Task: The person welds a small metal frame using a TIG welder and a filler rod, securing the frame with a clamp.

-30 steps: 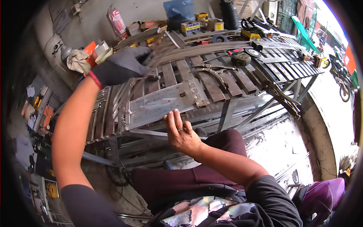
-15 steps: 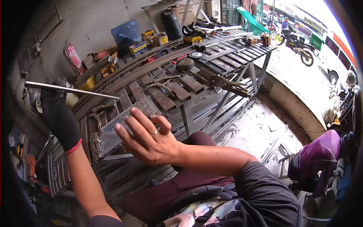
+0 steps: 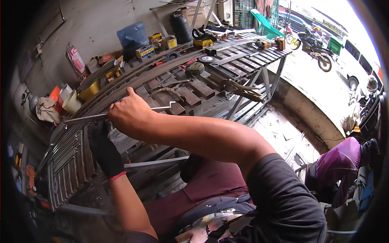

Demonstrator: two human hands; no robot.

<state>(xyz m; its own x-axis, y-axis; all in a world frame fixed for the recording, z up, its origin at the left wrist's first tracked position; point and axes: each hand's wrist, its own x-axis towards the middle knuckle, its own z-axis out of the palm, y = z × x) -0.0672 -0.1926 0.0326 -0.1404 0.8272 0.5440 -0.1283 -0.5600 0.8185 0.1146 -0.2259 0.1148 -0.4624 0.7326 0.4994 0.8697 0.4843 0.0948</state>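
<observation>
"While the bare right hand (image 3: 131,111) is closed around the metal rod (image 3: 90,117), where is the left hand (image 3: 103,141)?"

"Just below the rod, in a dark glove with a red cuff. Its fingertips are too dark to make out, so I cannot tell whether they pinch anything."

"And how does the right one hold?"

"Fingers curled over, thumb pointing up. The rod crosses above the slatted table (image 3: 201,88), sticking out on both sides of the fist, and its thin end has a small hooked bend."

"What lies under the hands?"

"A flat metal plate (image 3: 122,141), partly hidden by them. Loose thin rods (image 3: 67,152) lie on the slats to one side of the glove."

"Anything beyond the hooked end?"

"A clamp (image 3: 172,88) lies near it. Farther back are a tape measure (image 3: 195,69) and a round disc (image 3: 206,59), close together, with long thin bars (image 3: 158,67) running past them. More clamps (image 3: 243,92) hang at the table's edge."

"And by the wall?"

"A red fire extinguisher (image 3: 75,60), and a blue box (image 3: 133,35) behind small cartons."
</observation>
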